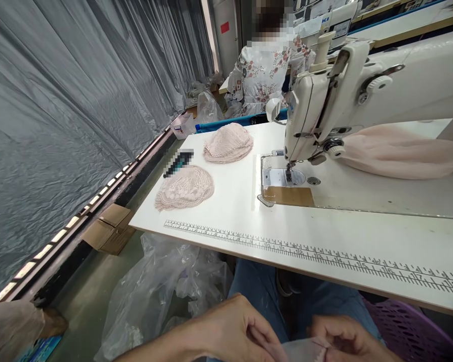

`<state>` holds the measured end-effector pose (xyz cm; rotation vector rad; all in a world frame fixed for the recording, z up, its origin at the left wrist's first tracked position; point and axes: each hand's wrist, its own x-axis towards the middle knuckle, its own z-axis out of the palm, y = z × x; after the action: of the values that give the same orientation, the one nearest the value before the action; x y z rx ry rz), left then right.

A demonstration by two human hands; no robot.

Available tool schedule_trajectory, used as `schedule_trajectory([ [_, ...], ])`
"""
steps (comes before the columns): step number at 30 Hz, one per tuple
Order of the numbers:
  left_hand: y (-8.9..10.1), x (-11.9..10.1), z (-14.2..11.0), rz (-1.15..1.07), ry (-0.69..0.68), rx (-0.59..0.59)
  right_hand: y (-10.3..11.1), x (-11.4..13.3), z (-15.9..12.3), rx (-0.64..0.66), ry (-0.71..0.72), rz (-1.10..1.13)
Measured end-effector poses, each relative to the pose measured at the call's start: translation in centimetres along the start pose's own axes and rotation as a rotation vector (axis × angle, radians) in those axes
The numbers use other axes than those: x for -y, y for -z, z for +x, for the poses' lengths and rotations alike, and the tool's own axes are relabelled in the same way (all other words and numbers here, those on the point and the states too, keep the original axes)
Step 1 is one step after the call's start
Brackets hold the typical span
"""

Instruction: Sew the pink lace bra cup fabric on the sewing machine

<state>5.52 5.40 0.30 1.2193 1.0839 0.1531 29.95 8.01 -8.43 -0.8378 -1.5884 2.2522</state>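
Note:
Both my hands are low in my lap, below the front edge of the white sewing table (226, 221). My left hand (234, 332) and my right hand (343, 339) each pinch a small pale pink piece of fabric (305, 349) held between them, fingers closed on it. On the table lie two stacks of pink lace pieces, one near (184, 188) and one farther back (228, 143). The sewing machine (347, 95) stands at the right, its needle over the plate (287, 178). Pink fabric (400, 151) lies under the machine arm.
A ruler scale (317, 251) is printed along the table's front edge. Clear plastic bags (162, 291) and a cardboard box (111, 229) lie on the floor at left, beside a grey plastic curtain (60, 115). Another person in a floral top (264, 75) sits beyond the table. A purple basket (411, 332) is at my right.

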Motion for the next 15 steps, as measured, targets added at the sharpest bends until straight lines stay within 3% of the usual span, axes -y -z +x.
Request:
schedule_trajectory([
  [8,0.1,-1.1,-0.2,0.069,0.011,0.0,-1.3,2.3,1.3,0.133,-0.055,-0.068],
  [15,0.7,1.0,-0.1,-0.012,0.009,0.042,-0.4,1.9,0.8,0.12,-0.036,-0.064],
])
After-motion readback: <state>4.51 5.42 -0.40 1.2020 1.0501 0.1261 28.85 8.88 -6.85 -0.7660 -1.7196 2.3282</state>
